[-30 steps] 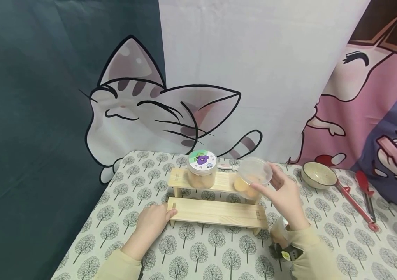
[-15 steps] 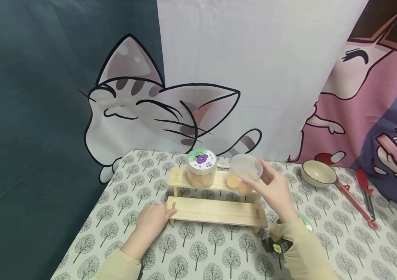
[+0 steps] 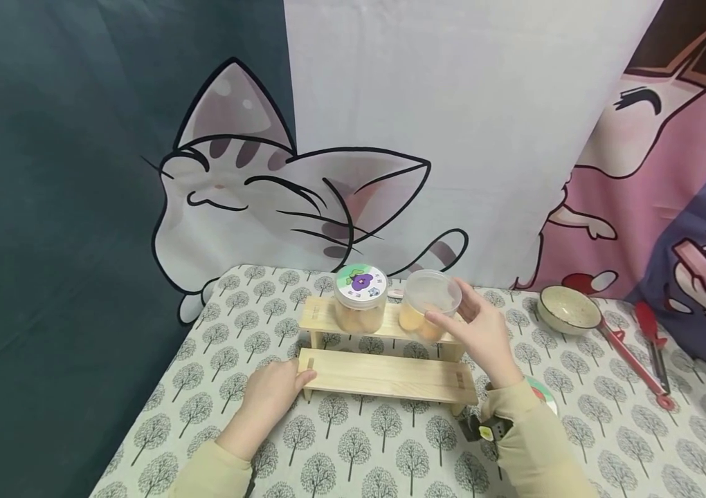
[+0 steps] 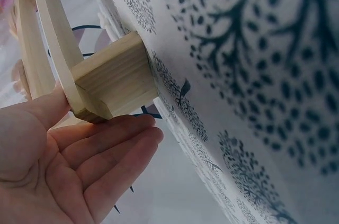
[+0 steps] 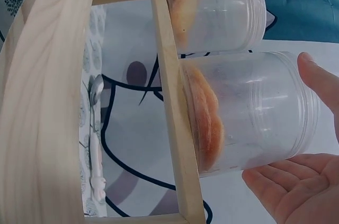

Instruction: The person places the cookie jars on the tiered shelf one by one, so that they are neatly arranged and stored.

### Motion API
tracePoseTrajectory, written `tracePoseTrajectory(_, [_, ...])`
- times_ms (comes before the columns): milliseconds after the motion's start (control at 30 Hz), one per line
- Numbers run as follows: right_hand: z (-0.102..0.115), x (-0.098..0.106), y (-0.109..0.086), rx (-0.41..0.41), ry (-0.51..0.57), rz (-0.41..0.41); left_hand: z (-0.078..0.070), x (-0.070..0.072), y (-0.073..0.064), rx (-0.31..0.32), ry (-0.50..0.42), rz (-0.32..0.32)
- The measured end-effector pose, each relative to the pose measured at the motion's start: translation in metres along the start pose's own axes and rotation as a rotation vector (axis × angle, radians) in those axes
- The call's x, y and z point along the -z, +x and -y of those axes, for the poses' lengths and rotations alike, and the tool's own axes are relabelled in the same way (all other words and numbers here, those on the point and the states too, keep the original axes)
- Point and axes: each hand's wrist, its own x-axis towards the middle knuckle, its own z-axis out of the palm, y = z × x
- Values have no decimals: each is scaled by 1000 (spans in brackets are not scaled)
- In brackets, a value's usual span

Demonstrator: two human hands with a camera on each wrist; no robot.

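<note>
A two-tier wooden rack (image 3: pixel 384 377) stands on the table. My left hand (image 3: pixel 272 391) holds the left end of its lower shelf, thumb over the plank; in the left wrist view the fingers (image 4: pixel 122 152) lie below the wood. On the upper shelf's right side is a clear lidless plastic jar (image 3: pixel 432 294), with orange-yellow food pieces (image 5: pixel 206 118) at its bottom. My right hand (image 3: pixel 484 335) grips it near the rim between thumb and fingers. Left of it stands a similar jar (image 3: pixel 360 301), its lid printed with a purple picture.
A round green-and-white printed lid-like disc (image 3: pixel 542 395) shows partly from behind the right sleeve. To the right are a speckled bowl (image 3: pixel 567 309) and red-handled utensils (image 3: pixel 648 332). Behind the rack lies a spoon (image 5: pixel 96 128). A printed cloth hangs behind the table.
My right hand has moved the lidless jar left along the upper shelf, closer to the lidded jar. The disc beside the right sleeve has come into view. My left hand stays put.
</note>
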Motion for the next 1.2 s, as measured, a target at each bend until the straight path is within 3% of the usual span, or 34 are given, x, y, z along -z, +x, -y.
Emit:
tracePoseTrajectory(800, [-6,-3,1,48,-47,-18,-2,2,1,25,-6,35])
tracePoseTrajectory(1200, [-6,-3,-1,34,-25,-9,1,2,3,11,-21,34])
